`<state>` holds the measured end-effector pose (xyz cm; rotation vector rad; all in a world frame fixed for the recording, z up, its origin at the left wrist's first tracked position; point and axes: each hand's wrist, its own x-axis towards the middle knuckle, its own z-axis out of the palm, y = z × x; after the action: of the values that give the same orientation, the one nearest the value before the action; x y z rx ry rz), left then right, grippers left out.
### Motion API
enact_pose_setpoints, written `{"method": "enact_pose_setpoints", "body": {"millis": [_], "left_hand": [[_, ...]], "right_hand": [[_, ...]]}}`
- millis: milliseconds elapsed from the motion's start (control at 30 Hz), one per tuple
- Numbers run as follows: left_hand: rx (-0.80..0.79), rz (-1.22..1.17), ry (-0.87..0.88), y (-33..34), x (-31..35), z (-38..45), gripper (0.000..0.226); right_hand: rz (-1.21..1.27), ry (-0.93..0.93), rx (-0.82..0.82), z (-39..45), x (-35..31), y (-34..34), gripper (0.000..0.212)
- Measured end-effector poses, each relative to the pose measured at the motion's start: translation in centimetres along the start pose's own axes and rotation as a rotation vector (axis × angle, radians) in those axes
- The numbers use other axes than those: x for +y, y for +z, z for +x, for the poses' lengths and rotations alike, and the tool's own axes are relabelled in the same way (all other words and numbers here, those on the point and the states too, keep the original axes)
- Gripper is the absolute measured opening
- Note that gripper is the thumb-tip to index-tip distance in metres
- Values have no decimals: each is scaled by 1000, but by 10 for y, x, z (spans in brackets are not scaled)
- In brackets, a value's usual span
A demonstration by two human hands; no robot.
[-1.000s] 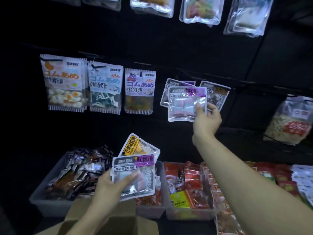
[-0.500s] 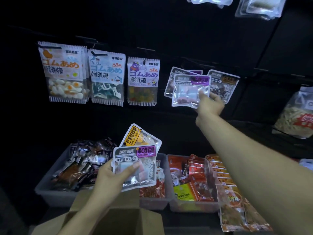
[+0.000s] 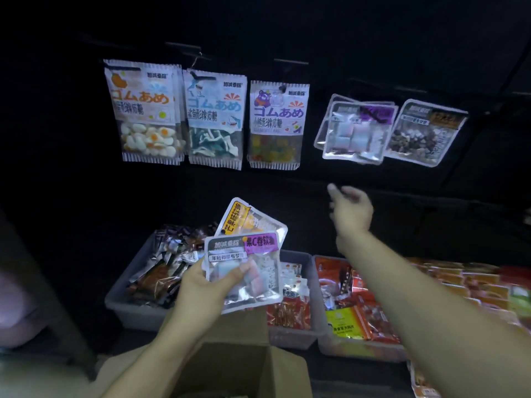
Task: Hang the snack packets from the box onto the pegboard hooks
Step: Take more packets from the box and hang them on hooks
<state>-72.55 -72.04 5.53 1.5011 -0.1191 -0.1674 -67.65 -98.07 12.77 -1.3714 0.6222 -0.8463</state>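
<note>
My left hand (image 3: 201,291) grips a small stack of snack packets: a purple-labelled packet (image 3: 244,268) in front and an orange-labelled packet (image 3: 247,218) behind it. They are held above the open cardboard box (image 3: 230,366) at the bottom. My right hand (image 3: 349,209) hovers empty and blurred below the purple-labelled packets (image 3: 356,130) that hang on a hook of the dark pegboard (image 3: 344,38). Its fingers are loosely curled and hold nothing.
Three gummy packets (image 3: 215,119) hang in a row at the left, and a dark-filled packet (image 3: 425,133) hangs right of the purple ones. Grey bins (image 3: 126,308) of wrapped snacks stand below the board. Red and orange packets (image 3: 465,285) lie at the right.
My right hand has let go of the purple-labelled packet, which now hangs on the hook, and has dropped down away from the board. The view has tilted downward.
</note>
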Motion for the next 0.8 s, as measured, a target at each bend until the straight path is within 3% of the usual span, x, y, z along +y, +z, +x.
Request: {"method": "enact_pose_setpoints", "body": {"millis": [133,233,400,567,700,800], "left_hand": [[54,-121,-22,-3,-2,-1,18],[88,-269,-75,-7,-5,0,26],[119,-301,-52,-16,-7,-4,45],[91,-237,-1,-17,-10,-11,62],[73,-246,10,-16,-11,-10,48],[103,-274,-14,-16,-13,-8,30]], "right_hand": [[-77,39,-313,-94,66,-11,16],[-149,148,-491,-132,71,-14,29],[-229,51,-625,-150,56,-8,48],[-196,101,-648,-155,61,-6,49],[-165,55,-606,-147,61,-12,28],[-125,25,-530,-136,58,-18,26]]}}
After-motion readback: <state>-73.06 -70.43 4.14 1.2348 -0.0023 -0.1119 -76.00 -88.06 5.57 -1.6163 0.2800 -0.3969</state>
